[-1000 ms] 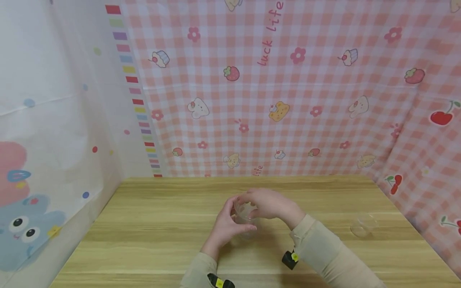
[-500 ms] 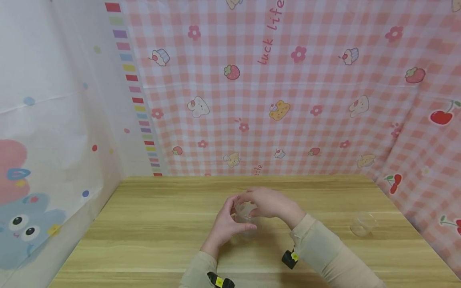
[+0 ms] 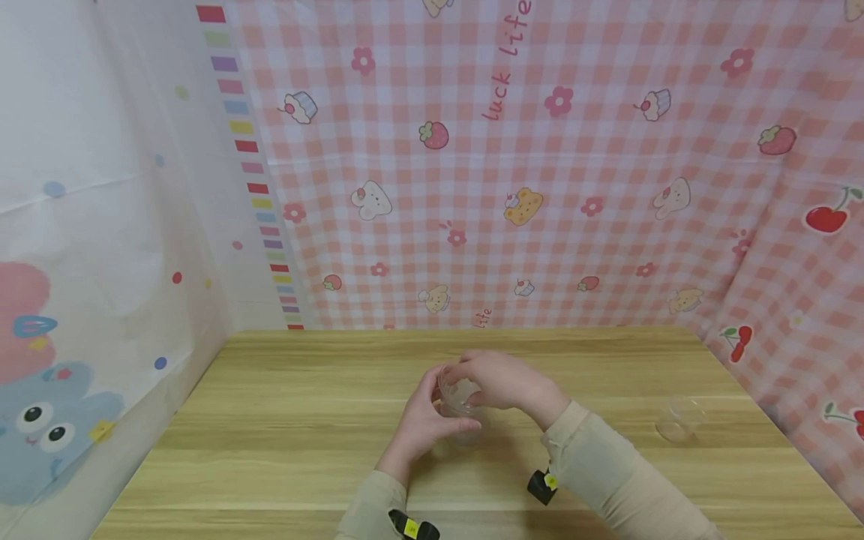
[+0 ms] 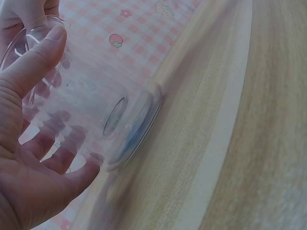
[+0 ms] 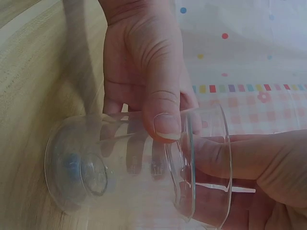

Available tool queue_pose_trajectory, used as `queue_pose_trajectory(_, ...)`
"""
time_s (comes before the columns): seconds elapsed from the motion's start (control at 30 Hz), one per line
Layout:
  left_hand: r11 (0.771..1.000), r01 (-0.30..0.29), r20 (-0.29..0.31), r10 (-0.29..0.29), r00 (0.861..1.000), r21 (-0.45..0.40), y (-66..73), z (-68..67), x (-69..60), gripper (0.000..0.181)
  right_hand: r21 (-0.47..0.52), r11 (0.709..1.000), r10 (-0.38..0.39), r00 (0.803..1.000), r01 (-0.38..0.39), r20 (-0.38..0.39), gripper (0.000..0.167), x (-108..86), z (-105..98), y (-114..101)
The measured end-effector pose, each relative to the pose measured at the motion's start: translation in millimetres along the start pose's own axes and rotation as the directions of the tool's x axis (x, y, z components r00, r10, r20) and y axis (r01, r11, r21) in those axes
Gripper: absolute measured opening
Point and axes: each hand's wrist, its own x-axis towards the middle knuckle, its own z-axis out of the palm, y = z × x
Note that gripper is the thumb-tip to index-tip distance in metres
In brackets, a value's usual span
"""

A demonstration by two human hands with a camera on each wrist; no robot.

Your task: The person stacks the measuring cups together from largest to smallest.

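Observation:
A clear beaker (image 5: 67, 163) with faint printed marks stands upright on the table. My left hand (image 3: 427, 416) grips it, the thumb on the near side and the fingers curled around the far side. A smaller clear beaker (image 5: 211, 120) sits inside it, its rim above the outer rim and its round base showing through the wall. From above, my right hand (image 3: 506, 381) holds the inner beaker by the rim between thumb and fingers. The right fingertips are partly hidden behind the glass in the head view.
Another clear glass vessel (image 3: 680, 421) sits apart at the right of the wooden table (image 3: 283, 450); glare hides its detail. A pink checked cloth (image 3: 405, 172) hangs behind the table, and a white printed cloth (image 3: 135, 247) hangs at the left.

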Motion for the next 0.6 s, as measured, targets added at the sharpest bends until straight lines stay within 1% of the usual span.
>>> queue_pose_trajectory(0.33,1.0,-0.004,-0.005,0.004,1.0,-0.001,0.0,0.3,-0.7,0.086,-0.006,1.0,-0.02,1.0,0.02,-0.003,0.036,1.4,2.3,0.5)
queue_pose_trajectory(0.6,1.0,-0.016,-0.002,0.016,1.0,-0.013,0.3,-0.6,-0.9,0.085,0.023,0.999,-0.039,0.999,0.039,-0.015,0.034,1.1,2.3,0.5)
